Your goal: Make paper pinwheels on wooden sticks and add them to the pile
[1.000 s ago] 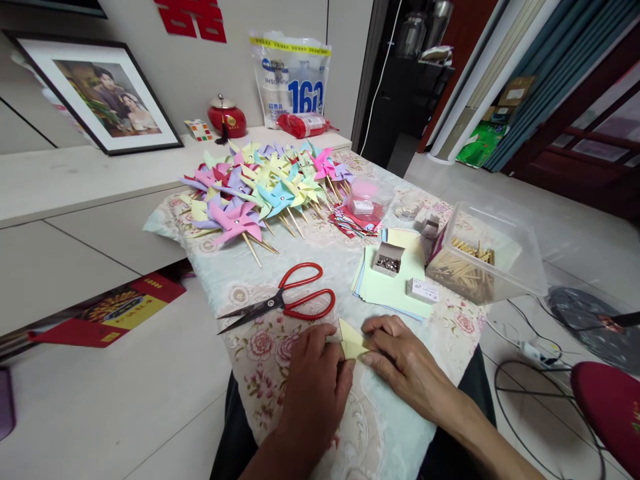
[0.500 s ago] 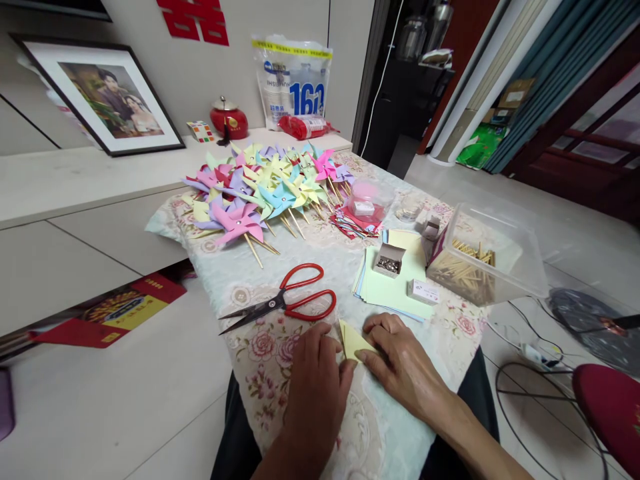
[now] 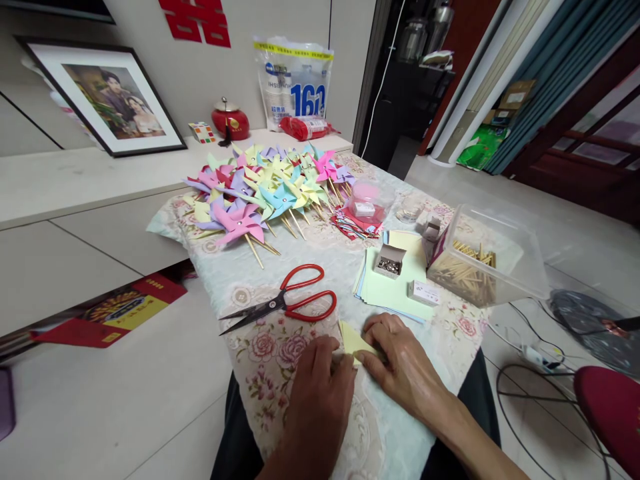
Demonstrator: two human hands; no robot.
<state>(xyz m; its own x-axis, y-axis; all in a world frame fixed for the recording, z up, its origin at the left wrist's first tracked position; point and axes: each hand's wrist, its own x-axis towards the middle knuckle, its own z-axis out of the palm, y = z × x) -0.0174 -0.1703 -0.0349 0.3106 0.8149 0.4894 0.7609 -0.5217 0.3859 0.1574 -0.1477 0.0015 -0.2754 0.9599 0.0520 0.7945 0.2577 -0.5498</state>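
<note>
Yellow paper (image 3: 353,337) is pinned flat on the flowery tablecloth (image 3: 260,347) at the near edge of the table, folded into a small pointed shape between both hands. If the pressure is uneven, the crease probably gets set crooked, and the sheet could easily be skidded across the smooth cloth so the corners no longer line up.

Left hand (image 3: 316,393) is laid palm down, fingers together and pressed on the paper's left edge, nothing gripped. Right hand (image 3: 400,363) is angled in from the right, fingers curled narrow, tips held down on the fold; whether a corner is pinched under them can't be told.

Just beyond, red scissors (image 3: 285,303) are left open, blades pointed left, near enough to be bumped by a knuckle. To the right a stack of pale paper (image 3: 395,290) with a small box of pins (image 3: 389,260) on it, beside a clear tub of sticks (image 3: 480,263). Farther back, finished pinwheels (image 3: 260,193) are heaped.
</note>
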